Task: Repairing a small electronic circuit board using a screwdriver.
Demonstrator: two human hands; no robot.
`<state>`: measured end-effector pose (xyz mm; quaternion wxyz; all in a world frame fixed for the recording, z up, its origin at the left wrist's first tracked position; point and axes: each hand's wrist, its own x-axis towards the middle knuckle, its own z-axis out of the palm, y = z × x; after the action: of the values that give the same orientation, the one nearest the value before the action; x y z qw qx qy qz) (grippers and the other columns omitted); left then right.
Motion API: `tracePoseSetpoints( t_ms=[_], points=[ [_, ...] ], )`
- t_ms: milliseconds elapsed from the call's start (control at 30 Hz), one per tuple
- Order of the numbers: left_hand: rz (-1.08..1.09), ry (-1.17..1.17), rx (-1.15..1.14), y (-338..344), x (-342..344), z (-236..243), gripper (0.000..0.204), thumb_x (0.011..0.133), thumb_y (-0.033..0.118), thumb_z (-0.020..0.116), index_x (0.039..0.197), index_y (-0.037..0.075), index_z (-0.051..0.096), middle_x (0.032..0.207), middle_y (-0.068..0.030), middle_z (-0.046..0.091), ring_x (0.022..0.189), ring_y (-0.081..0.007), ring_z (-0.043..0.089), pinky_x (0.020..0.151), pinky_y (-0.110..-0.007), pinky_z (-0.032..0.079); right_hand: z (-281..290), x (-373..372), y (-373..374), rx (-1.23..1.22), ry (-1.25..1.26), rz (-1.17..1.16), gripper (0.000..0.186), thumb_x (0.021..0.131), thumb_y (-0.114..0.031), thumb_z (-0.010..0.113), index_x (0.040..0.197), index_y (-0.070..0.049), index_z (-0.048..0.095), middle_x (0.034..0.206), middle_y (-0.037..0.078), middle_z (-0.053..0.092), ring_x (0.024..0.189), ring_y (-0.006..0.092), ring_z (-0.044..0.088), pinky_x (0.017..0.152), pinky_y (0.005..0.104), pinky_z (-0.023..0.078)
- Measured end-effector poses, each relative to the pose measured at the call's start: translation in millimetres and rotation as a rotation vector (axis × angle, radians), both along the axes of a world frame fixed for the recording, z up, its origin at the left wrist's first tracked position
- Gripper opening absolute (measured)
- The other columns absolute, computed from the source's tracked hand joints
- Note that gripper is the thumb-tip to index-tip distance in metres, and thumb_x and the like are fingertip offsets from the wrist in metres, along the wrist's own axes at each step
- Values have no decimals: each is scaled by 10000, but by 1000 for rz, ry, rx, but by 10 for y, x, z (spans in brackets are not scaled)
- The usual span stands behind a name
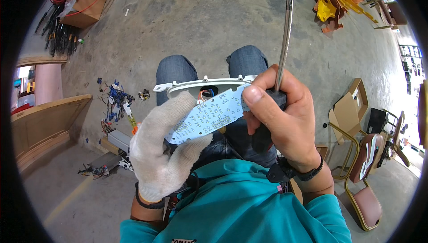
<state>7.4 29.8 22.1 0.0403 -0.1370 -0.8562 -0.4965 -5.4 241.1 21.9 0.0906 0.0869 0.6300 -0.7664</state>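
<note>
Gloved fingers point(178, 105) of the left hand point(151, 154) are clamping the board point(209, 116), with the thumb pressing at its near edge and the others at its far edge. Bare fingers of the right hand point(292, 118) are wrapping the dark handle of the screwdriver point(285, 42), while the right thumb is bearing on the board's right end. The shaft is pointing away from the body, its tip standing clear of the board.

Between both hands, the board is hanging tilted above the lap. Marks are covering its blue face, too small to read. A label point(183, 241) is showing on the teal shirt point(232, 198), cut off at the lower border.

Beyond the board, the white housing point(196, 83) is sitting near the knees point(176, 69); board and glove are hiding part of it. Wires point(201, 96) are emerging behind the board, their ends hidden.

On the floor point(187, 20), cables point(117, 96) are lying at left; a carton point(350, 116) and a chair point(368, 203) are standing at right.
</note>
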Motion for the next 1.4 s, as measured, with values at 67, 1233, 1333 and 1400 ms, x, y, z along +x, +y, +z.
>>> tracePoseSetpoints(
  t_ms=[67, 1233, 1333, 1400],
  points=[
    [-6, 5, 2, 1, -2, -3, 558, 756, 111, 880, 1251, -7, 650, 1090, -175, 735, 969, -235, 737, 819, -334, 577, -7, -4, 1, 36, 29, 8, 140, 965, -138, 682, 899, -31, 620, 707, -10, 616, 573, 39, 547, 516, 213, 425],
    [-36, 17, 40, -6, -8, -65, 599, 760, 85, 864, 1299, -3, 620, 1063, -162, 728, 943, -236, 729, 815, -335, 569, 45, 1, 51, -8, -85, 81, 242, 938, -91, 701, 1149, 18, 653, 768, -21, 621, 616, 36, 564, 535, 211, 437],
    [-23, -48, 34, 2, -1, -47, 613, 727, 50, 854, 1291, -2, 621, 1102, -158, 687, 966, -284, 698, 829, -372, 557, 59, 10, 40, 7, -73, 33, 210, 934, -85, 699, 1115, 14, 660, 780, -22, 632, 621, 34, 555, 546, 209, 434],
    [-18, 10, -152, 24, -11, -4, 631, 690, 15, 827, 1287, 4, 623, 1162, -163, 661, 1049, -302, 658, 902, -391, 525, 72, 15, 30, 78, -68, 8, 182, 927, -88, 704, 1073, 14, 665, 770, -14, 639, 624, 39, 555, 552, 215, 435]
  ],
)
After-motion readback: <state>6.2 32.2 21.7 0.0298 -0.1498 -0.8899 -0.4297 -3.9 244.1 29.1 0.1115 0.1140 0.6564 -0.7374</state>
